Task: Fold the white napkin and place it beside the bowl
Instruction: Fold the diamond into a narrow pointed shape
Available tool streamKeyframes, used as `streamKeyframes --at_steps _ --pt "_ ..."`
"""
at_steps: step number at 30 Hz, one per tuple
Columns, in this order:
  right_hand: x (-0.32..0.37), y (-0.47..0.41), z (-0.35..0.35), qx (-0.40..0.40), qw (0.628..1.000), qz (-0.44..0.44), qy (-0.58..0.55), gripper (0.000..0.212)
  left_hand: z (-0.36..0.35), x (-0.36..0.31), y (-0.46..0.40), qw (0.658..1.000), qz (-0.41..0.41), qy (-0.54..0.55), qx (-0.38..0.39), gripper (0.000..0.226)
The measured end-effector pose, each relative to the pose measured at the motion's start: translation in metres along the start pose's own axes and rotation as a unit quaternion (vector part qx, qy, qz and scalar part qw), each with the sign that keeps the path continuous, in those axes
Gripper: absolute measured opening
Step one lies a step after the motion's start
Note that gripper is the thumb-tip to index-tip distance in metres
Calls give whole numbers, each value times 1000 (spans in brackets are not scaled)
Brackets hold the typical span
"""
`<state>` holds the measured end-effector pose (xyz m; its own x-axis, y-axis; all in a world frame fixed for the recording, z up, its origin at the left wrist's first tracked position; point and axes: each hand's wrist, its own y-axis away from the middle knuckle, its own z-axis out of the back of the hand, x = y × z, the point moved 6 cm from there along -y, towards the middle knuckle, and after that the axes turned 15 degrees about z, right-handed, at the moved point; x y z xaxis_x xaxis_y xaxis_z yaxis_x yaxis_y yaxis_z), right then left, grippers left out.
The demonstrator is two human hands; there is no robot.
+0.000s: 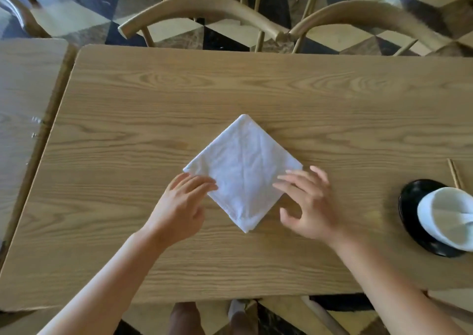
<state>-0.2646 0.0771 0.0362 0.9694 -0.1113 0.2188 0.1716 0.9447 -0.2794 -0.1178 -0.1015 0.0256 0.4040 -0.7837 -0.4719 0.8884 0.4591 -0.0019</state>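
Napkin [243, 171] flat between both hands, fingertips touching.

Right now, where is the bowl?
In the head view the bowl sits at the table's right edge on a black plate, right of the right hand and napkin.

No text, label, brand, number or sign can be read anywhere in the frame. The white napkin [243, 173] at the centre is plain. So is the wooden table [179, 99] beneath it.
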Motion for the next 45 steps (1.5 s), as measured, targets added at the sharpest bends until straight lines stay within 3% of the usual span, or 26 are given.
streamKeyframes --at_steps 6,10,15,23,32,35,38,40,45 --pt "-7 3 -27 -13 993 -116 -29 49 -20 -7 -10 996 65 0 -56 47" --pt "-14 -18 -55 70 990 -123 -2 59 -48 -22 -32 995 65 -76 -31 59" --pt "-32 -20 -80 171 975 -144 7 65 -78 -4 -41 977 143 -151 44 85" --pt "-10 11 -78 169 974 -152 19 69 -82 -9 -12 974 122 -177 66 97" --pt "13 40 -75 186 970 -156 10 70 -84 -20 20 984 85 -138 79 88" --pt "18 44 -68 174 977 -122 -15 71 -72 -23 32 995 36 -62 66 88" --pt "42 56 -60 140 989 15 -48 68 -63 -33 59 992 -85 -55 80 89" --pt "59 66 -61 123 985 110 -46 58 -66 -37 76 984 -147 -60 85 76" --pt "70 57 -57 56 983 163 -66 42 -69 -42 76 986 -158 -35 39 42"
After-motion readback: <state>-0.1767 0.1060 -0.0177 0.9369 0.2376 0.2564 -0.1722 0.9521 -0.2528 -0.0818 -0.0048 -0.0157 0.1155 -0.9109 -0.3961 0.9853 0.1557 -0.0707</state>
